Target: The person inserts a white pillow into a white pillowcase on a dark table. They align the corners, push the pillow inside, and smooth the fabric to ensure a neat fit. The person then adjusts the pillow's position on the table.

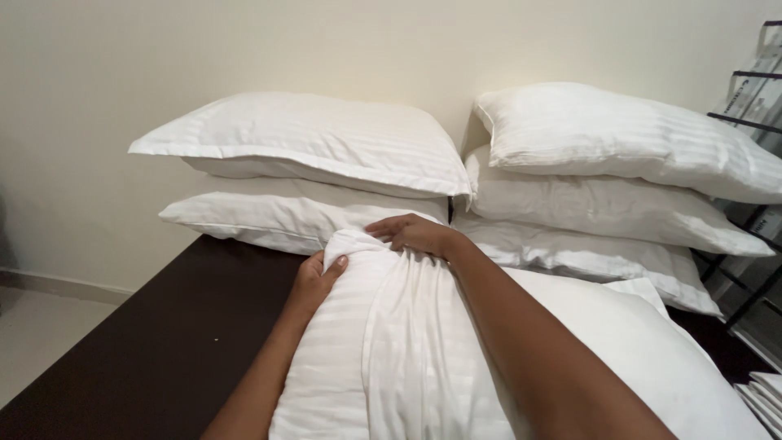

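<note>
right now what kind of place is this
Likely a bedroom or hotel room: stacked white pillows against a plain wall, and both hands gripping a striped white pillow on a dark surface.

The pillow (456, 358) wears white woven cloth with a faint satin stripe, soft and creased where it bunches. The stacked pillows (309, 147) show the same striped cloth, smoother. The bed (138, 342) surface is dark brown and matt. The rack (753, 98) looks like black metal. The wall (163, 57) is matt cream paint.
</note>
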